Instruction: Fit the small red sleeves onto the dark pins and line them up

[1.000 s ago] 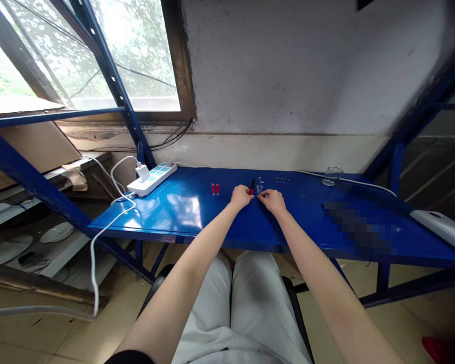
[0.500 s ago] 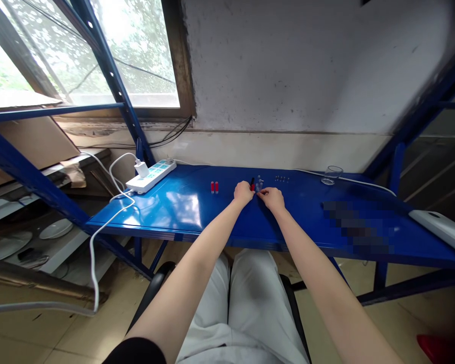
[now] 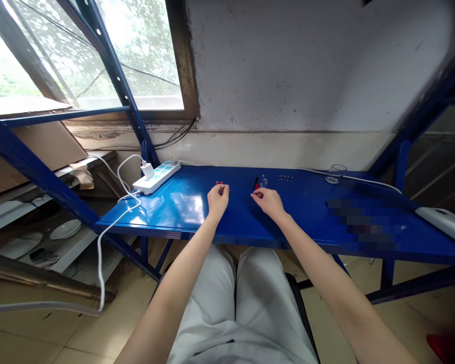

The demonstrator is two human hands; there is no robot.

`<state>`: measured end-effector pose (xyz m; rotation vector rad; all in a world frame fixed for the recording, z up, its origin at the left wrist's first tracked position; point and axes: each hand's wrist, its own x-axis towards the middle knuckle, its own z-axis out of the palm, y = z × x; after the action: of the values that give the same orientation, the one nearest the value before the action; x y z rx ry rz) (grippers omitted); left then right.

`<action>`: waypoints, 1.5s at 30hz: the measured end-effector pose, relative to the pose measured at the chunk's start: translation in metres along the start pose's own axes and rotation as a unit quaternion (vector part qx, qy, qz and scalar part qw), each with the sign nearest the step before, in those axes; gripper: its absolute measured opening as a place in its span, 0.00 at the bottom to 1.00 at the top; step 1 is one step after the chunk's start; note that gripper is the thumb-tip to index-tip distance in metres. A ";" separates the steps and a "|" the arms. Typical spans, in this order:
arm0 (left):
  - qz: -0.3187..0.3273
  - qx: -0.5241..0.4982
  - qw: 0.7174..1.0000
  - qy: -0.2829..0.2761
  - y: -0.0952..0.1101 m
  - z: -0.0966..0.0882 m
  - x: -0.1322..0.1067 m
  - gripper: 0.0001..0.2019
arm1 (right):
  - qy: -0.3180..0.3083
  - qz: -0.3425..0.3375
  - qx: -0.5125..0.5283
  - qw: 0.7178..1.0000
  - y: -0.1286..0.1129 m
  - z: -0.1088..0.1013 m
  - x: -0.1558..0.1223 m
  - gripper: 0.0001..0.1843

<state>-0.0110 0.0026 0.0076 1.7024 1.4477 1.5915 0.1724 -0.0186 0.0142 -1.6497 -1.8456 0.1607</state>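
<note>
My left hand [image 3: 217, 198] reaches over the blue metal table [image 3: 182, 207] to two small red pieces [image 3: 220, 184]; its fingertips curl together around them. My right hand [image 3: 267, 200] rests a little to the right, with fingers pinched and pointing left; what they hold, if anything, is too small to see. Just beyond the right hand lie a small red and black part [image 3: 256, 183] and a tiny clear part [image 3: 264, 180]. A short row of small dark bits [image 3: 285, 178] sits further right.
A white power strip [image 3: 157, 176] with a plug and white cable [image 3: 100, 242] lies at the table's left back corner. A glass [image 3: 335, 173] stands at the back right, and a white device [image 3: 442, 222] at the far right. Blue rack posts frame the table.
My left hand has left the red and black part and moved left to the two red pieces. The right hand has stayed nearly where it was.
</note>
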 end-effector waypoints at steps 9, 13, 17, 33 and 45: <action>-0.056 -0.149 0.973 0.166 -0.003 -0.019 -0.006 0.09 | -0.084 0.002 0.053 0.995 -0.058 0.069 0.041 0.12; -0.115 -0.208 0.955 0.175 -0.005 -0.020 -0.004 0.08 | -0.097 0.049 0.029 0.994 -0.065 0.079 0.055 0.13; -0.153 -0.237 0.942 0.180 -0.007 -0.019 -0.002 0.08 | -0.113 0.074 0.017 0.991 -0.070 0.081 0.062 0.12; -0.031 -0.187 0.980 0.061 -0.003 -0.015 -0.011 0.18 | 0.007 -0.073 -0.069 0.995 -0.067 0.057 0.033 0.08; -0.086 -0.319 0.930 -0.161 0.002 -0.014 -0.011 0.14 | 0.137 -0.059 0.115 0.982 -0.046 0.024 -0.017 0.18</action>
<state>-0.0208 -0.0122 0.0076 1.3233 0.7711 1.3947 0.1207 -0.0363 0.0119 -1.3291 -1.6438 0.0870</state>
